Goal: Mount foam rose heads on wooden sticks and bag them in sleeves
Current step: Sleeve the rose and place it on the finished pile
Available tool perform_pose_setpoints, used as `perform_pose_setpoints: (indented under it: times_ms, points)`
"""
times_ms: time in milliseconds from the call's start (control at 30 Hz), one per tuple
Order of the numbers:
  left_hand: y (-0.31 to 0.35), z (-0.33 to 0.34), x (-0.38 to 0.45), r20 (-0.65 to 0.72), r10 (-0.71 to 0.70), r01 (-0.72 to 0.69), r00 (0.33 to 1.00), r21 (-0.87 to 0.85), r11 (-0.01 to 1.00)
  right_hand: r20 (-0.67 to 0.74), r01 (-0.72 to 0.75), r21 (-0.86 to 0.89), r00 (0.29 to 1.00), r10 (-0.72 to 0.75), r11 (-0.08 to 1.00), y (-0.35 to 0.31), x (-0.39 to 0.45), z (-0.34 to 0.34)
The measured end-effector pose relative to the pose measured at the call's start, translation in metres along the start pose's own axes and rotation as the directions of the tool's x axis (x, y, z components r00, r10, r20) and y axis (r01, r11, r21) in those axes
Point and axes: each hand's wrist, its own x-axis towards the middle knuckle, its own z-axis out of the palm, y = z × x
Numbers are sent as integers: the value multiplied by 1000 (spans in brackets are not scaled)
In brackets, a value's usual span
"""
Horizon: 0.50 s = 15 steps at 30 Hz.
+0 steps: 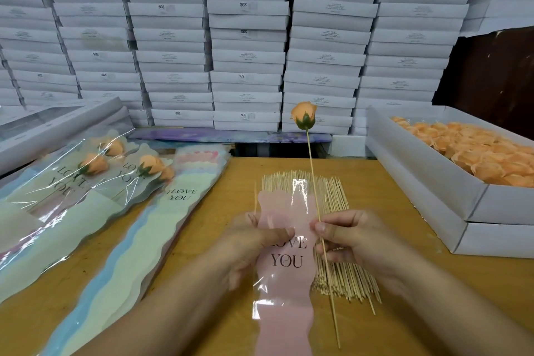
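An orange foam rose head [303,115] with a green calyx sits on top of a thin wooden stick [313,179], held upright. My right hand [351,237] pinches that stick near its middle. My left hand [254,243] grips a pink sleeve [284,274] printed "LOVE YOU", with its thumb on the front. The sleeve hangs over a pile of loose wooden sticks [338,274] on the wooden table [410,240]. The rose and its stick are outside the sleeve, just to its right.
A white box [427,179] full of orange rose heads [485,153] stands at the right. A stack of unused pastel sleeves [161,211] lies left of centre, and several bagged roses [95,165] lie at far left. White cartons [245,37] are piled high behind.
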Motion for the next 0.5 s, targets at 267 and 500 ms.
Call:
perform_pose_setpoints:
  times_ms: [267, 500]
  points:
    - [-2, -2, 3, 20, 10, -10, 1000, 15, 1000, -21, -9, 9, 1000, 9, 1000, 1, 1, -2]
    - [0, -3, 0, 30, 7, -6, 1000, -21, 1000, -41, -21, 15, 999, 21, 1000, -1, -1, -1]
